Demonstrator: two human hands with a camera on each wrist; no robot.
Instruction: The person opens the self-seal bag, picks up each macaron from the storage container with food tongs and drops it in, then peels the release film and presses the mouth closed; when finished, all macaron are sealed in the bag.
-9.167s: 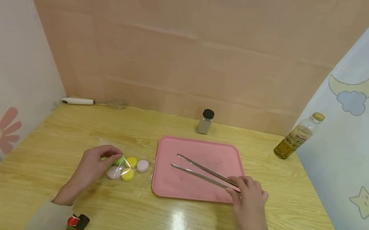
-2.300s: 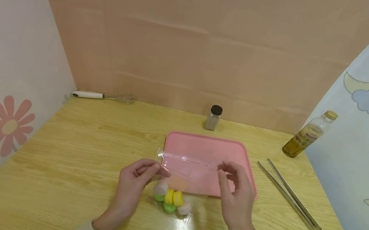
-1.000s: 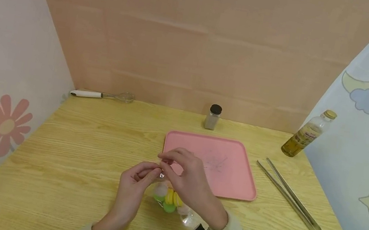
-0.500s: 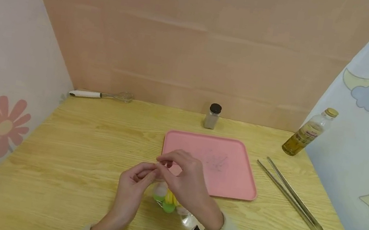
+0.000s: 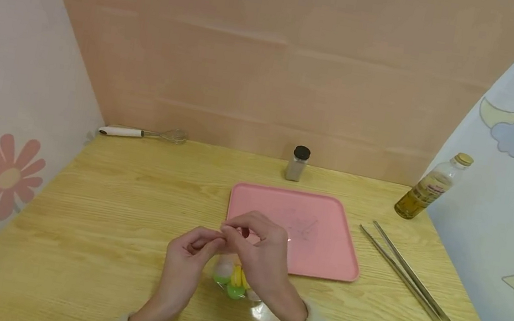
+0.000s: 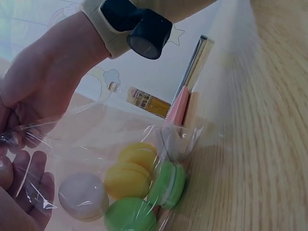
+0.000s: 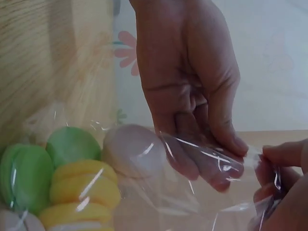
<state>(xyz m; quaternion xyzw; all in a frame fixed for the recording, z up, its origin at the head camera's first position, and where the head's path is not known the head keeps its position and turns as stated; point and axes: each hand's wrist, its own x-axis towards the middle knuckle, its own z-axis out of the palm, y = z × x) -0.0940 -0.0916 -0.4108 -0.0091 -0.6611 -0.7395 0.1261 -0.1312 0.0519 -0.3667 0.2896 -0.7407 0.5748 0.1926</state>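
Observation:
A clear plastic bag holds several macarons: yellow, green and pale lilac. It hangs low at the near edge of the pink tray. My left hand pinches the bag's upper edge between thumb and forefinger. Close against those fingertips, my right hand pinches the same edge, its thumb and forefinger together. In the right wrist view the film is stretched between both hands. From the head view, the right hand hides part of the bag and its macarons.
Metal tongs lie right of the tray. Behind it stands a black-capped jar. An oil bottle stands at the back right by the wall. A whisk lies along the back left edge of the wooden table.
The tongs went from my right hand over the tray to the table at right. The bag came from the left to the middle. My right hand moved leftward to meet my left; lately both barely shift.

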